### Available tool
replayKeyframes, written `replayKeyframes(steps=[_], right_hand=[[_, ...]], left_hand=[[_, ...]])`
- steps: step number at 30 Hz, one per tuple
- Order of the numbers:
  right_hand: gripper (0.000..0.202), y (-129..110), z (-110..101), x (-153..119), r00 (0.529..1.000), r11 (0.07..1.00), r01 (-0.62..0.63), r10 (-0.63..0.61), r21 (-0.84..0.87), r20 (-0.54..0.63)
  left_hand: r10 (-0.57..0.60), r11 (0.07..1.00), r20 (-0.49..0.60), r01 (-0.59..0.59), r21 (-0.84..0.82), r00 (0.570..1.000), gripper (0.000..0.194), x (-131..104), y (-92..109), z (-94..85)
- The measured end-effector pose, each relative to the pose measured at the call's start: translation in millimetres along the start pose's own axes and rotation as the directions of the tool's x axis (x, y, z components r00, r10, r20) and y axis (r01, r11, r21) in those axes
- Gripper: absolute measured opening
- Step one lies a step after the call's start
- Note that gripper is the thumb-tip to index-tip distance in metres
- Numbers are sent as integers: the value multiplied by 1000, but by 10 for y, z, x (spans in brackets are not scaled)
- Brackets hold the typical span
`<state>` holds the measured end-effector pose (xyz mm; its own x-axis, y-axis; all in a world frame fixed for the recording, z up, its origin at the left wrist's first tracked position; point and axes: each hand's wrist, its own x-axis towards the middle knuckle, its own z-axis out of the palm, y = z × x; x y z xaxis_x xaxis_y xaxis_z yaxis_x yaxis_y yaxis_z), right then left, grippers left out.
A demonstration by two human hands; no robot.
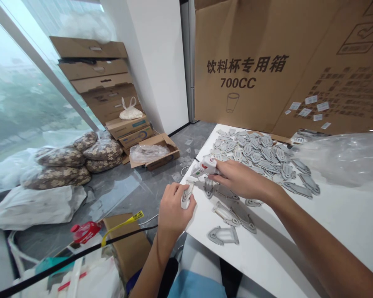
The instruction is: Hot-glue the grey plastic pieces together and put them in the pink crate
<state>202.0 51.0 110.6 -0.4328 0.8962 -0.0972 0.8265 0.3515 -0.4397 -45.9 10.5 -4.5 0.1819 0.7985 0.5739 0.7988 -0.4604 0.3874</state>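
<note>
At the table's left edge, my left hand (pixel 175 209) has its thumb and fingers closed around a pale grey frame piece (pixel 188 191), partly hidden by the fingers. My right hand (pixel 240 178) grips a white glue gun (pixel 205 165) with a red part on it; its nozzle end points left, just above the held piece. Close to the right hand lie several loose grey frame pieces, pointed at one end with a window cut in them, such as one grey frame piece (pixel 223 236) near the front edge. A large heap of similar pieces (pixel 261 153) spreads behind.
A big cardboard box (pixel 242 99) stands along the back of the white table (pixel 335 231). Clear plastic sheeting (pixel 348 159) lies at right. On the floor are an open carton (pixel 170 155), patterned sacks (pixel 62 159) and a red bottle (pixel 85 231). A black cable (pixel 112 241) crosses at lower left.
</note>
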Motion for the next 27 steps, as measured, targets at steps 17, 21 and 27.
replayKeyframes(steps=[17, 21, 27], right_hand=[[26, 24, 79, 13, 997, 999, 29, -26, -38, 74], [26, 9, 75, 11, 997, 998, 29, -25, -55, 74], [21, -9, 73, 3, 997, 996, 45, -39, -77, 69]], left_hand=[[6, 1000, -13, -6, 15, 1000, 21, 0, 3, -5], [7, 1000, -11, -6, 20, 1000, 20, 1, 3, -6], [6, 1000, -15, -6, 10, 1000, 20, -1, 2, -3]])
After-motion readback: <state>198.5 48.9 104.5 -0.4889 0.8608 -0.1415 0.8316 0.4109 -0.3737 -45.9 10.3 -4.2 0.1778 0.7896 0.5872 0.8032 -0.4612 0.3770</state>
